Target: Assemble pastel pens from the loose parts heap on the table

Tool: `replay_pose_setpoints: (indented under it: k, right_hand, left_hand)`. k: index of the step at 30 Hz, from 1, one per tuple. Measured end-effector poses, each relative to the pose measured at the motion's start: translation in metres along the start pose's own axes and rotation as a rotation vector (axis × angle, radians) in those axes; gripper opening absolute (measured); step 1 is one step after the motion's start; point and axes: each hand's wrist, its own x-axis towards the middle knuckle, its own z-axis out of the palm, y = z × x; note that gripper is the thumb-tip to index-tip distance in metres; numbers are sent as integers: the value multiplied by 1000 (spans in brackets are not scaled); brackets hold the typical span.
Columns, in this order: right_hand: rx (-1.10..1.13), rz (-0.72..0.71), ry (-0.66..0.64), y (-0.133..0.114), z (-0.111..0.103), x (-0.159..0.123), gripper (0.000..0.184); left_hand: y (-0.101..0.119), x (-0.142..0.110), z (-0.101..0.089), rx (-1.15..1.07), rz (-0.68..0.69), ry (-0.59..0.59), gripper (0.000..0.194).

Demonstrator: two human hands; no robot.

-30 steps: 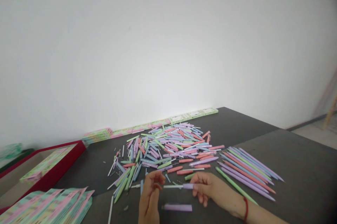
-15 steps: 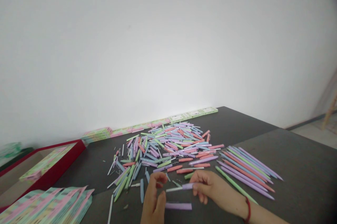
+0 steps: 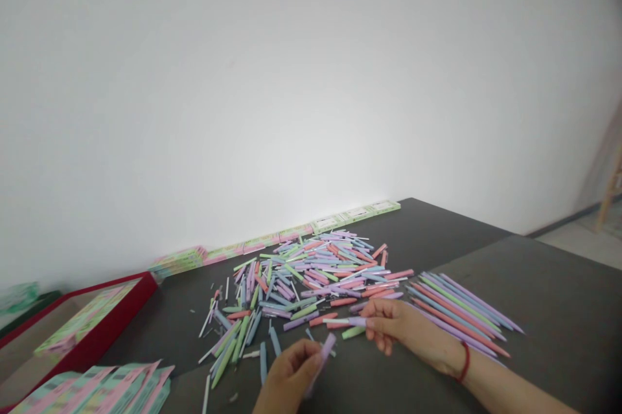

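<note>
At the front of the dark table, my left hand is closed with thumb and fingers around a purple pen barrel, which tilts up and to the right. A little farther to the right, my right hand pinches a purple pen section with a white refill sticking out to the left. The two pieces are apart. Beyond both hands spreads a loose heap of pastel pen parts. Beside my right wrist lies a row of long pens, partly covered by my arm.
A red box holding printed packets stands at the left. Several printed packs fan out in the front left corner. Flat boxes line the wall at the back. The table's right edge runs diagonally, with floor beyond it.
My left hand was loosely open beside the purple barrel on the table; now it grips the barrel, lifted and tilted. My right hand has moved slightly up and right with its purple section and refill.
</note>
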Motion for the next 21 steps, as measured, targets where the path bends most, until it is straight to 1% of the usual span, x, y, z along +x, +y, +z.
replay_pose_setpoints:
  k: [2, 3, 5, 7, 11, 14, 21]
  right_hand:
    - [-25, -15, -20, -5, 0, -2, 26]
    - [-43, -23, -31, -7, 0, -4, 25]
    - [-87, -45, -55, -10, 0, -6, 23]
    - [-126, -70, -70, -11, -1, -7, 21]
    - [-176, -85, -56, -12, -4, -7, 20]
    - [-214, -91, -40, -14, -6, -7, 19]
    - [-307, -73, -37, -13, -3, -8, 9]
  left_hand:
    - [3, 1, -3, -327, -176, 3, 41]
    - [4, 1, -3, -431, -241, 5, 43]
    - [7, 0, -3, -536, -343, 15, 42]
    - [9, -1, -3, -579, -400, 10, 40]
    - [11, -3, -4, -623, -395, -58, 36]
    - [11, -4, -6, -597, -392, -98, 34]
    - [7, -2, -6, -491, -318, -172, 41]
